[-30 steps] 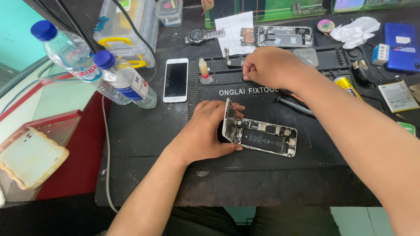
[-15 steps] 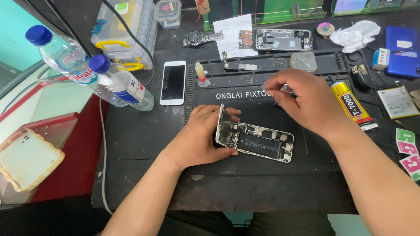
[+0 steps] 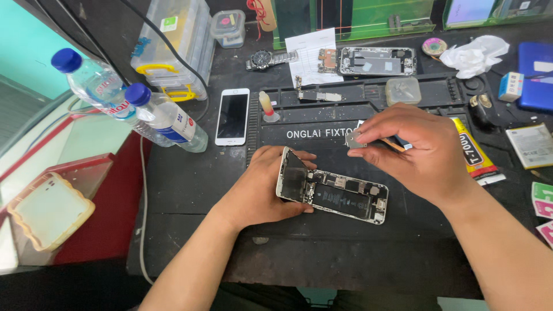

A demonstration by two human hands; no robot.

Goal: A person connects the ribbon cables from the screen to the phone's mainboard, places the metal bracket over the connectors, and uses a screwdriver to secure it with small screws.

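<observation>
Hands are seen at work over a black repair mat (image 3: pixel 322 253). An opened phone (image 3: pixel 334 193), its insides exposed, is lain on the mat near the middle, with its screen panel (image 3: pixel 290 175) tilted up at the left end. That left end is gripped by the left hand (image 3: pixel 262 190), thumb on the near side and fingers curled over the far edge. Just beyond the phone, a small metal plate (image 3: pixel 352 140) is pinched between the thumb and fingertips of the right hand (image 3: pixel 417 150), held above the mat and apart from the phone. A thin stick-like tool is partly hidden under that hand. Farther left, a white phone (image 3: pixel 232 115) is laid screen up, with two blue-capped water bottles (image 3: pixel 164 118) beside it. At the far edge, a second opened phone body (image 3: pixel 377 60) and a wristwatch (image 3: pixel 271 57) are found. A yellow glue tube (image 3: pixel 475 152) is placed to the right.
</observation>
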